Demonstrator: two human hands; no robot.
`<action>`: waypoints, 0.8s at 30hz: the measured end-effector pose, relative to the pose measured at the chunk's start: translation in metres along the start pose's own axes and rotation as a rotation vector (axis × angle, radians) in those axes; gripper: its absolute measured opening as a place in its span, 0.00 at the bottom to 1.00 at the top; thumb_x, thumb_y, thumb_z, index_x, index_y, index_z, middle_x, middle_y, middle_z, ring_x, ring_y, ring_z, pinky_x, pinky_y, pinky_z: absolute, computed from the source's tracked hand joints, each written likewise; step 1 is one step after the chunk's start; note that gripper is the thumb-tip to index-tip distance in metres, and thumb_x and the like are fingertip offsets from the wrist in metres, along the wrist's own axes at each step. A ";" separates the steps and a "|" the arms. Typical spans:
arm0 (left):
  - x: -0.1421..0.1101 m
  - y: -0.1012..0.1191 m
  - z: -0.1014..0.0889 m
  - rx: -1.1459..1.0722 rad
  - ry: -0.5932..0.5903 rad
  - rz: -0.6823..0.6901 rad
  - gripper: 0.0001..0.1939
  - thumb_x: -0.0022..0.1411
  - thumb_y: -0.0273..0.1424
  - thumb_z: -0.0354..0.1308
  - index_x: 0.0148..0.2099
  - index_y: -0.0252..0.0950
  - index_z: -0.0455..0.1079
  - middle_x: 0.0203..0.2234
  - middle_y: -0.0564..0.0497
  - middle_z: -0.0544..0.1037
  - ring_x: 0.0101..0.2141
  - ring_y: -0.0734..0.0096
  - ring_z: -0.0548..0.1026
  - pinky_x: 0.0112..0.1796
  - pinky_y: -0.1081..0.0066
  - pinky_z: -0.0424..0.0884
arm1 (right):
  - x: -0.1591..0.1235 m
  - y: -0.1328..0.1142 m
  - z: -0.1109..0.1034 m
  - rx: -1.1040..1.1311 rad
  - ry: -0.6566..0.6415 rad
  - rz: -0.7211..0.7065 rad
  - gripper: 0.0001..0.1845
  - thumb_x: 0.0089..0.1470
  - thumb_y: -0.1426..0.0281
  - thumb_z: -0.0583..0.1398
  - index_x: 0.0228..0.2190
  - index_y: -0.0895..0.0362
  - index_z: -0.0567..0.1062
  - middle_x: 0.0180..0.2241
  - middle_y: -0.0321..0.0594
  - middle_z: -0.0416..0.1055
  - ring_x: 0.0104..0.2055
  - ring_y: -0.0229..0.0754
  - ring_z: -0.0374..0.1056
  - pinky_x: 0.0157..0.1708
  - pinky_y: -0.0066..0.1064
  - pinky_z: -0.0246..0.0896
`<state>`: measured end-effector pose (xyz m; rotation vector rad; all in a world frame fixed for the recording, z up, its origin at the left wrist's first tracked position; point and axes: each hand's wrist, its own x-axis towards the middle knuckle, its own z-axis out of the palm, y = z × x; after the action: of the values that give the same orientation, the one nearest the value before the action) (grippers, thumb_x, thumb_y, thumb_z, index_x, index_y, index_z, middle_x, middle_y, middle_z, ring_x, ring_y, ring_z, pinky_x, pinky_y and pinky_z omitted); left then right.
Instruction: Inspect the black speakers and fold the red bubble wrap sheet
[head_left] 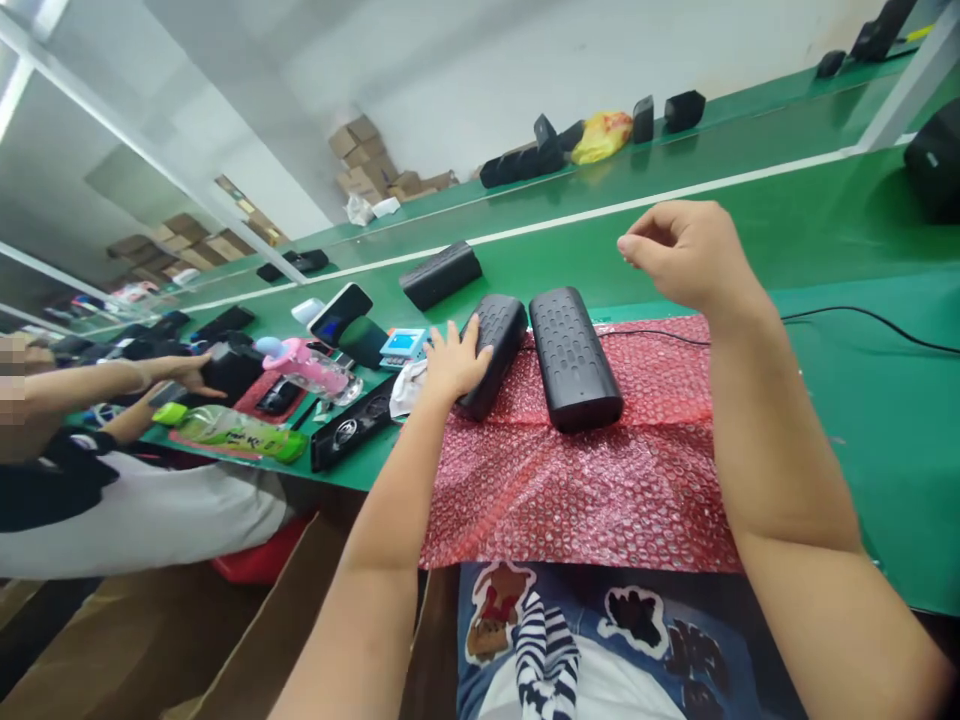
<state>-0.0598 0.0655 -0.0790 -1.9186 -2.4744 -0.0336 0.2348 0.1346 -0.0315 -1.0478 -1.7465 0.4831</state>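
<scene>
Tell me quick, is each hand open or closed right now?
Left hand: open, spread over the edge of a black device.
Right hand: loosely closed, nothing seen in it.

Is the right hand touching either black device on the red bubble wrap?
No, the right hand is raised, apart from both black devices.

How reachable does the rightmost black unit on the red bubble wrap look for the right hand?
Probably yes: the right hand is raised nearby, and nothing bulky stands between it and that black unit; only a thin cable lies on the bubble wrap.
</scene>
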 end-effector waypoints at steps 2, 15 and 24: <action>0.004 -0.001 0.015 0.010 -0.065 0.038 0.35 0.67 0.46 0.44 0.72 0.42 0.43 0.69 0.37 0.47 0.67 0.42 0.47 0.61 0.44 0.49 | 0.005 0.012 0.014 -0.049 -0.050 0.072 0.06 0.53 0.73 0.62 0.25 0.60 0.75 0.24 0.36 0.69 0.28 0.37 0.64 0.34 0.32 0.60; 0.039 0.012 0.007 -0.061 -0.140 -0.109 0.64 0.39 0.49 0.70 0.70 0.35 0.41 0.55 0.26 0.66 0.53 0.34 0.70 0.50 0.51 0.67 | -0.007 0.059 0.085 0.045 -0.855 0.758 0.35 0.60 0.47 0.53 0.53 0.63 0.68 0.40 0.56 0.74 0.32 0.51 0.73 0.33 0.43 0.71; 0.027 -0.043 -0.011 -0.949 -0.098 -0.281 0.67 0.36 0.31 0.72 0.72 0.43 0.34 0.61 0.36 0.64 0.52 0.45 0.72 0.49 0.52 0.71 | -0.017 0.029 0.099 -0.097 -0.695 0.446 0.40 0.53 0.47 0.61 0.55 0.65 0.67 0.53 0.59 0.68 0.50 0.58 0.68 0.48 0.44 0.66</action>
<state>-0.1079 0.0811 -0.0680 -1.7296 -3.0732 -1.3568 0.1606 0.1508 -0.1030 -1.4618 -2.1410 1.1588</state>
